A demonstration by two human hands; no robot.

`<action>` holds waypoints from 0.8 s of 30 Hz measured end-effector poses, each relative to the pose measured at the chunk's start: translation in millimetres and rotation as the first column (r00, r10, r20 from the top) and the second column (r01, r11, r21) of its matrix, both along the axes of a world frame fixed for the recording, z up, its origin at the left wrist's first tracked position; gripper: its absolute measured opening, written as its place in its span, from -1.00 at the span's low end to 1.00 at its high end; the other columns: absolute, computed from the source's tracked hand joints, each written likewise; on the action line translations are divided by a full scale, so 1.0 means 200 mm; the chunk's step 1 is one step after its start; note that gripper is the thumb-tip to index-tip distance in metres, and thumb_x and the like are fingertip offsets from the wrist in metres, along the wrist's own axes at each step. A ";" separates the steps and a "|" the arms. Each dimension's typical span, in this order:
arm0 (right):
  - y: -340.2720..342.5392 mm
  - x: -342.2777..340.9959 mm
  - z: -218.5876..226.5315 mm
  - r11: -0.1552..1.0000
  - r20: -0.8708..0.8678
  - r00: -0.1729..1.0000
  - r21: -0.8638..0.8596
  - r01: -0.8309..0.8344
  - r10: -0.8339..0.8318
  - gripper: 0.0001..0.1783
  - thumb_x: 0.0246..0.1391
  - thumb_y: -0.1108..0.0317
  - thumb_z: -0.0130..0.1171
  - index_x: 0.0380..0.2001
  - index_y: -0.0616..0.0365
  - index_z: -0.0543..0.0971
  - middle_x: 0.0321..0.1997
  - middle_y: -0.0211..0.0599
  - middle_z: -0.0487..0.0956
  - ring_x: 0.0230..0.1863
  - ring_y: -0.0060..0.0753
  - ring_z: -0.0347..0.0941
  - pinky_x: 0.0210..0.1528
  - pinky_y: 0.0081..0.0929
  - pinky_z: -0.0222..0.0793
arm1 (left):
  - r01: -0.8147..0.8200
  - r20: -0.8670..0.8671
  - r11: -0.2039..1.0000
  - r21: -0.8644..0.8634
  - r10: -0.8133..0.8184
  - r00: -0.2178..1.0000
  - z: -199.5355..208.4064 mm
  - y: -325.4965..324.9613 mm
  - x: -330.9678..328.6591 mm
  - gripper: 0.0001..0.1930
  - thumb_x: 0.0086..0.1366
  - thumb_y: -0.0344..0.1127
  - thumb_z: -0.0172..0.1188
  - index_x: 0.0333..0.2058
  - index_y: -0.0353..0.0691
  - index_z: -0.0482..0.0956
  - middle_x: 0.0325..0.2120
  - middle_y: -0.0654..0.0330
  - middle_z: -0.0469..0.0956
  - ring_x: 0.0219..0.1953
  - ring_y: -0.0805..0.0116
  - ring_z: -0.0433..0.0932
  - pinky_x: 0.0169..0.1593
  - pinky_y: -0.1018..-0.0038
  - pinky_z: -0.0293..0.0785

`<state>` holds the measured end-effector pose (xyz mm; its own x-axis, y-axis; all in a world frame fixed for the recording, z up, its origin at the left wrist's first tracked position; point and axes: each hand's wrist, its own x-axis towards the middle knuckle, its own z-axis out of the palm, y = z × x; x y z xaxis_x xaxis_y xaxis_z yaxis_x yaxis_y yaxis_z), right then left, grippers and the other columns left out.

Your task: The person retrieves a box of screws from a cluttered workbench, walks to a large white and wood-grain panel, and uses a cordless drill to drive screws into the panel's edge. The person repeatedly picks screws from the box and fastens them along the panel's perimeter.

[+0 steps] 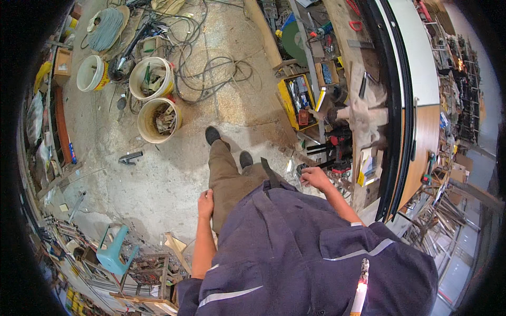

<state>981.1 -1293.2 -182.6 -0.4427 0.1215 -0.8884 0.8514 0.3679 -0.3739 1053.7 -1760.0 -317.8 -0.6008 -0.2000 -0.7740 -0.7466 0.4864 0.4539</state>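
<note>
My left hand (pixel 206 204) hangs beside my left thigh, its fingers loosely curled with nothing seen in them. My right hand (pixel 315 178) is held out at my right side, fingers bent but a little apart, and I see nothing held. It is nearest to the cluttered bench side, where red and black tools (pixel 340 141) lie beyond it. Brown trousers (pixel 225 167) and dark shoes (pixel 212 135) show below me, one foot ahead of the other. A lit cigarette (pixel 361 289) juts up in front of my dark blue jacket (pixel 263 247).
Ahead at left stand several white buckets (pixel 153 138) with scraps in them. Cables (pixel 211 79) lie loosely coiled on the floor, and a black tool (pixel 130 158) rests nearby. A yellow toolbox (pixel 298 102) stands ahead right. A teal stool (pixel 115 250) is behind left.
</note>
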 end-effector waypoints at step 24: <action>-0.06 -1.11 -0.13 0.983 0.133 0.981 -0.097 0.155 -0.141 -0.63 0.20 0.38 0.11 0.01 0.35 0.62 -0.32 -0.16 0.71 -0.39 -0.37 0.67 -0.36 -0.45 0.60 | -0.039 -0.177 0.965 0.259 0.087 0.980 0.32 0.01 -1.99 -0.78 0.27 -0.32 0.34 -0.34 -0.39 0.57 -0.52 0.11 0.66 -0.51 0.41 0.62 -0.37 0.46 0.55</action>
<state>758.7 -1305.4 -208.9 -0.3111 0.0793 -0.9471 0.9360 0.1983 -0.2909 655.1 -1758.1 -254.6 -0.7306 -0.0537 -0.6807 -0.6633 0.2925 0.6888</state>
